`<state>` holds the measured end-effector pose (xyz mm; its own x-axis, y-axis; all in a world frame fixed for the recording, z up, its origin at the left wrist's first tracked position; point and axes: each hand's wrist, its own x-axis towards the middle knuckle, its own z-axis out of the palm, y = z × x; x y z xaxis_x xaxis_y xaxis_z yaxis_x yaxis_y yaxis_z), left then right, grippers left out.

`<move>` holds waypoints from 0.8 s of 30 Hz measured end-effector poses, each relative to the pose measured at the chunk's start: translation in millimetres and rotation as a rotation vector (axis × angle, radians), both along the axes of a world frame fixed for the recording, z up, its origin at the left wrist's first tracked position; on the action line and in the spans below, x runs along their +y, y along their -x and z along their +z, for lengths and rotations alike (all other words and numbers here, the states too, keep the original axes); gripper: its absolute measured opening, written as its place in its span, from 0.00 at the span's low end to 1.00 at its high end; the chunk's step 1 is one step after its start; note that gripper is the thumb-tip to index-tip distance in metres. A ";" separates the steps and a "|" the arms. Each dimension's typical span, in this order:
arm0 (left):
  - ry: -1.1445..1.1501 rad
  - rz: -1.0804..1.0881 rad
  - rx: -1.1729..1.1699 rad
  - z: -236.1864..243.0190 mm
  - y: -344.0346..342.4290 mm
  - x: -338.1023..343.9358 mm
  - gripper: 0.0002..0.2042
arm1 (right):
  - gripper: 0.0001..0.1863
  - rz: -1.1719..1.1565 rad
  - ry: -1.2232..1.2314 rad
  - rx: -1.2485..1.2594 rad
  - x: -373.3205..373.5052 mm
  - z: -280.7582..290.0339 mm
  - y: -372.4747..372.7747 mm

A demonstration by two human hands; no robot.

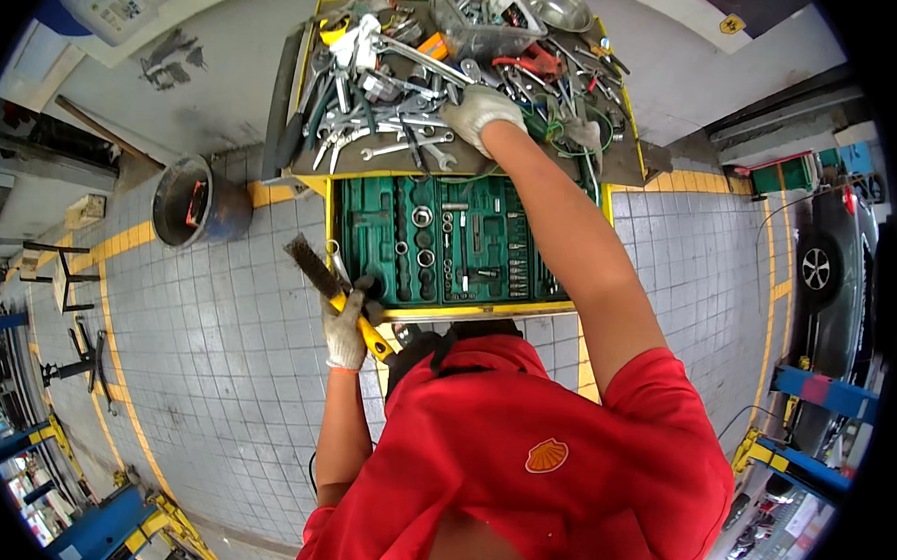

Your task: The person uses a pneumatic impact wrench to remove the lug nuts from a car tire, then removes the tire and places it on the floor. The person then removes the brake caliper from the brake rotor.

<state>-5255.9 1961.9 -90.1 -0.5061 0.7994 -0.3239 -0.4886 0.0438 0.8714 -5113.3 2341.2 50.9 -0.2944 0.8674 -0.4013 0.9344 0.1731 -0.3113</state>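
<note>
My gloved left hand (346, 326) grips a yellow-handled brush (309, 264) with dark bristles, and a ring wrench (335, 252) pokes up beside it at the open drawer’s left corner. My gloved right hand (481, 116) reaches onto the cart top (344, 155), its fingers curled at the lower end of a long steel tool (418, 56); what they grip is partly hidden. Around it lie several wrenches (394, 148), red-handled tools (538, 64), green wire and other loose tools. Below, the drawer holds a green socket case (371, 227).
At the cart’s back stand a clear plastic bin (479, 36) and a steel bowl (561, 7). A dark bucket (221, 210) sits on the tiled floor to the left, near a small frame stool (68, 273). A car (834, 277) and blue lift arms (824, 392) are at the right.
</note>
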 end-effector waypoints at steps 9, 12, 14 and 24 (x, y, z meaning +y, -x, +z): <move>0.014 0.007 -0.080 40.1 -27.0 13.1 0.19 | 0.28 0.293 0.493 0.355 -223.1 -29.0 -20.3; 0.009 0.065 0.037 23.6 -34.1 16.5 0.23 | 0.27 0.362 0.306 0.437 -264.5 -63.3 -15.3; 0.000 0.027 -0.047 37.0 -27.9 14.4 0.29 | 0.29 0.488 0.234 0.422 -269.0 -72.2 -17.5; 0.015 0.096 -0.073 15.8 3.9 13.6 0.23 | 0.18 0.273 0.138 0.548 -258.6 -95.7 -102.7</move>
<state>-5259.8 1975.5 -74.3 -0.5551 0.7430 -0.3740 -0.5530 0.0062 0.8331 -5010.6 2082.6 -44.8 -0.6925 0.6830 -0.2322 0.5604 0.3066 -0.7693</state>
